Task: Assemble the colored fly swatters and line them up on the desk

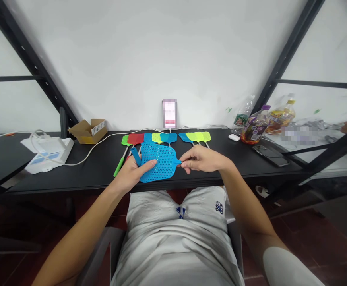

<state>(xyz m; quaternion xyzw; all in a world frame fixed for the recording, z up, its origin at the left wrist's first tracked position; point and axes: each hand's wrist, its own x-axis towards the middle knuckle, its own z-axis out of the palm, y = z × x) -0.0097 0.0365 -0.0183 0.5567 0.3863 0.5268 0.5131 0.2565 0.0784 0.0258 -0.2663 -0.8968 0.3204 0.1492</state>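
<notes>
Blue plastic fly swatter (pixel 158 162) held in both hands, over the front part of a black desk (pixel 72 176); contact with the desk impossible to tell. Mesh head nearly flat, wide face turned up, long axis running almost left to right with a slight tilt. Narrow blue tab (pixel 177 161) at the right end, pointing to the right. Short blue piece (pixel 135 156) rising at the upper left beside the left thumb, its connection to the head not clear from this view.

Left hand (pixel 128 174) closed around the left part of the head, thumb on the top face, other fingers mostly hidden underneath. Right hand (pixel 201 159) grasping the blue tab in a firm pinch between thumb and fingers, no release visible.

Along the back of the desk, two groups of swatters, with heads toward the wall. Left group (pixel 148 138) of five heads in green, red, blue and yellow, with a green handle (pixel 119 167) angled toward the person, the other handles partly hidden. Right group (pixel 194 137) of three heads in blue, lime and yellow. Held swatter in neither group, between the two and nearer the person.

Farther left, a cardboard box (pixel 86 132); farther right, plastic bottles (pixel 282 113) and a smartphone (pixel 270 155).
</notes>
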